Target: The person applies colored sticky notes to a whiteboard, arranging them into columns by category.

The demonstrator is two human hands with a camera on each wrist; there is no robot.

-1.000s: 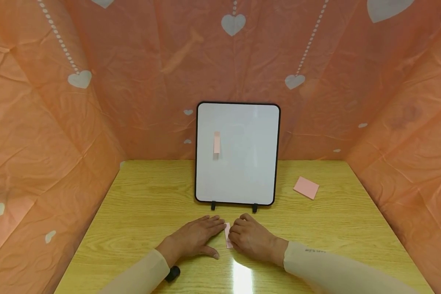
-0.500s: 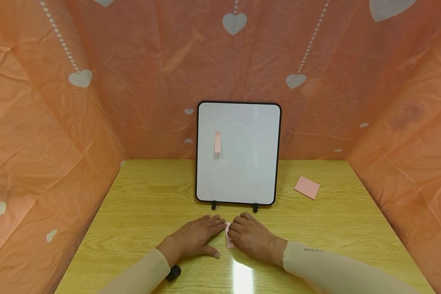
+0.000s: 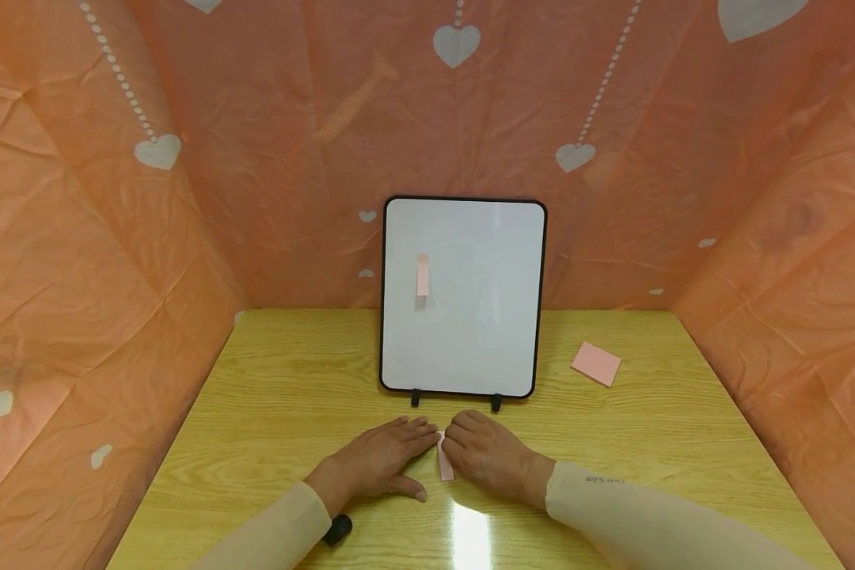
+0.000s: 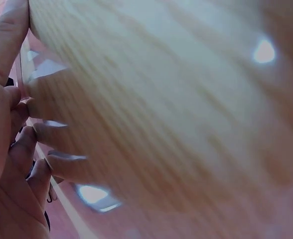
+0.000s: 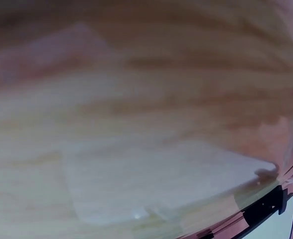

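A narrow pink sticky note (image 3: 446, 465), seemingly folded into a strip, lies on the table between both hands in the head view. My left hand (image 3: 379, 461) rests flat with fingers extended, their tips at the strip's left edge. In the left wrist view the left hand (image 4: 9, 199) shows its thumb and fingers straight along the wood. Curled fingers of my right hand (image 3: 490, 457) hold the strip's right side; their tips and the thumb are hidden. Behind the hands stands a black-framed whiteboard (image 3: 484, 317) with a pink strip (image 3: 423, 277) stuck on its upper left.
A pink sticky note pad (image 3: 596, 363) lies right of the whiteboard. Two small black feet, such as the right foot (image 3: 495, 403), support the board. A black round object (image 3: 338, 529) sits beside the left sleeve. Orange cloth (image 3: 292, 237) walls surround the wooden table (image 3: 278, 372).
My right hand has shifted slightly up along the strip, uncovering more of its lower end. The left hand stays in place.
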